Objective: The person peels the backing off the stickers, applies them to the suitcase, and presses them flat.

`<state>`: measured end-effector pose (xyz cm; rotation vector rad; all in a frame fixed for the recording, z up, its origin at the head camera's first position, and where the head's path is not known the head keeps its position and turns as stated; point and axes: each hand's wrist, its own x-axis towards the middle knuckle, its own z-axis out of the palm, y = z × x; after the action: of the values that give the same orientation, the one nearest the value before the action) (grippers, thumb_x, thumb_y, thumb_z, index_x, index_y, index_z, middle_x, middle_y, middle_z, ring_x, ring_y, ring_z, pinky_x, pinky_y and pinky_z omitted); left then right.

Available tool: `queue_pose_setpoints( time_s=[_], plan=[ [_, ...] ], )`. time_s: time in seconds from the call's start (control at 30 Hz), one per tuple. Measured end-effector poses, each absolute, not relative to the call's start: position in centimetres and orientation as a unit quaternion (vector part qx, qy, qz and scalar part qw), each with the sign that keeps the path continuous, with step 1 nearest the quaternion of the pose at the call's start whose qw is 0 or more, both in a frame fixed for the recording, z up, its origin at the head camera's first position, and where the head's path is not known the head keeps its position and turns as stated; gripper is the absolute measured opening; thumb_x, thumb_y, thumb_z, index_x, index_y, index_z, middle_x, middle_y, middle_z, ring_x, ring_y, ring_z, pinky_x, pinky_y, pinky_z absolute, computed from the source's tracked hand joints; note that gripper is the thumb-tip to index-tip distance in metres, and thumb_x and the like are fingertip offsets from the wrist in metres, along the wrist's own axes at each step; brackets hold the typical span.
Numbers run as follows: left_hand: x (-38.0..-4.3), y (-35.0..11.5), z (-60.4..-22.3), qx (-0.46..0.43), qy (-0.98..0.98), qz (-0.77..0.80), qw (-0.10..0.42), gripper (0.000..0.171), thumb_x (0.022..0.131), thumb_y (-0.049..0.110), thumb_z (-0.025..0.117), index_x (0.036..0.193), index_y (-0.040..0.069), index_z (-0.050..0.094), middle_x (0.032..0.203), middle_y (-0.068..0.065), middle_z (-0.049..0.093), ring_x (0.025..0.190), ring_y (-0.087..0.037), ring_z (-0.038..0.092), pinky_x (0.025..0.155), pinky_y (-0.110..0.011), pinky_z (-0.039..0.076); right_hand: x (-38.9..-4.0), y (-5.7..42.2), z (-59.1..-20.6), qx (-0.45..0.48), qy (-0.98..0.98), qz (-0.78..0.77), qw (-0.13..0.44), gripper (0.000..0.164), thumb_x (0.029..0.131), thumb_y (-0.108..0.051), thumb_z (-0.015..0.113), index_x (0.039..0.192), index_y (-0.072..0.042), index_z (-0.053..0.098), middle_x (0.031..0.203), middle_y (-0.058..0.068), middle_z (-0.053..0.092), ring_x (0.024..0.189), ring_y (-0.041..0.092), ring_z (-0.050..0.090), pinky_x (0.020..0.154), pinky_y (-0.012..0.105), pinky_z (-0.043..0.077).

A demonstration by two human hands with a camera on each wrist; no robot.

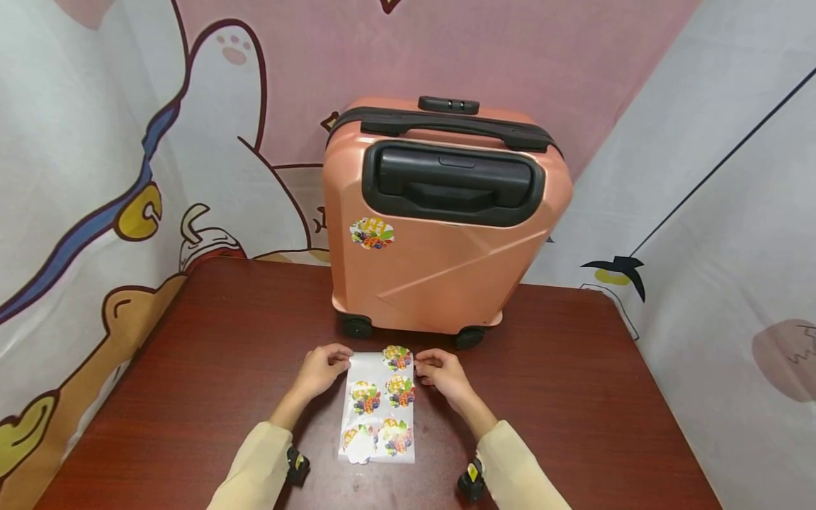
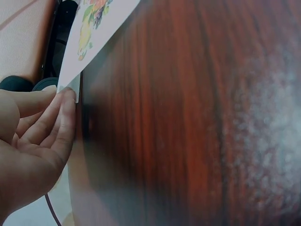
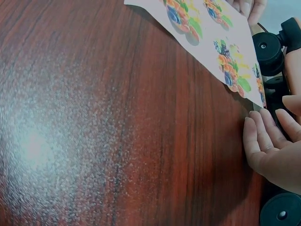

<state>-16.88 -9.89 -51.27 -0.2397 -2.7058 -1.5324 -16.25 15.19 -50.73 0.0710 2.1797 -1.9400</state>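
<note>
A white sheet (image 1: pixel 365 365) bearing several fruit-print stickers lies on the table in front of an orange suitcase. At its far left corner, my left hand (image 1: pixel 320 370) pinches the sheet between thumb and fingers, as the left wrist view shows. My right hand (image 1: pixel 446 375) is beside the far right corner, its fingertips right at the edge and the thumb apart. One sticker (image 1: pixel 398 358) juts past the sheet's far edge near that corner. A near-left sticker (image 1: pixel 358 443) shows a white patch and overhangs the near edge.
The suitcase (image 1: pixel 440 273) stands upright at the back of the brown table (image 1: pixel 542 397), with black wheels (image 3: pixel 268 47) close beyond the sheet. A similar fruit sticker (image 1: pixel 372 233) is on its front left. Printed cloth (image 1: pixel 408 57) hangs behind and at the sides.
</note>
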Motion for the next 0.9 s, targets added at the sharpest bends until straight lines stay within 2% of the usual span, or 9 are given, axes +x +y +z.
queue_pose_setpoints(
  time_s=[0.2, 0.43, 0.67, 0.9],
  plan=[
    [-16.92, -9.87, -51.08, -0.072, -0.867, -0.492, 0.021, 0.009, 0.078, -0.001, 0.068, 0.085, 0.003, 0.067, 0.078, -0.008, 0.067, 0.07, -0.018, 0.062, 0.061, -0.026, 0.049, -16.39, 15.16, -50.88, 0.024, 0.741, -0.662, 0.107, 0.023, 0.085, 0.004, 0.057, 0.105, 0.014, 0.055, 0.093, 0.021, 0.062, 0.076, 0.024, 0.061, 0.067, 0.036, 0.052],
    [-16.95, -9.83, -50.9, -0.073, -0.866, -0.493, 0.042, 0.007, 0.078, 0.0, 0.068, 0.082, 0.006, 0.068, 0.075, -0.004, 0.067, 0.065, -0.013, 0.061, 0.059, -0.024, 0.048, -16.22, 14.83, -50.58, 0.03, 0.716, -0.69, 0.101, 0.022, 0.084, 0.008, 0.054, 0.104, 0.016, 0.054, 0.086, 0.018, 0.06, 0.072, 0.02, 0.059, 0.068, 0.039, 0.053],
    [-16.71, -9.61, -50.67, -0.078, -0.856, -0.508, 0.053, 0.007, 0.078, -0.001, 0.068, 0.081, 0.004, 0.068, 0.075, -0.008, 0.067, 0.063, -0.014, 0.061, 0.057, -0.022, 0.048, -16.16, 14.55, -50.37, 0.043, 0.708, -0.699, 0.086, 0.019, 0.081, 0.011, 0.057, 0.099, 0.017, 0.055, 0.076, 0.011, 0.057, 0.065, 0.019, 0.056, 0.063, 0.035, 0.052],
    [-16.63, -9.5, -50.55, -0.086, -0.853, -0.512, 0.059, 0.008, 0.076, -0.002, 0.069, 0.082, 0.004, 0.069, 0.076, -0.006, 0.067, 0.065, -0.014, 0.06, 0.057, -0.022, 0.047, -16.02, 14.42, -50.12, 0.05, 0.714, -0.694, 0.071, 0.017, 0.082, 0.009, 0.058, 0.096, 0.018, 0.055, 0.076, 0.012, 0.06, 0.061, 0.015, 0.056, 0.058, 0.029, 0.051]
  ],
)
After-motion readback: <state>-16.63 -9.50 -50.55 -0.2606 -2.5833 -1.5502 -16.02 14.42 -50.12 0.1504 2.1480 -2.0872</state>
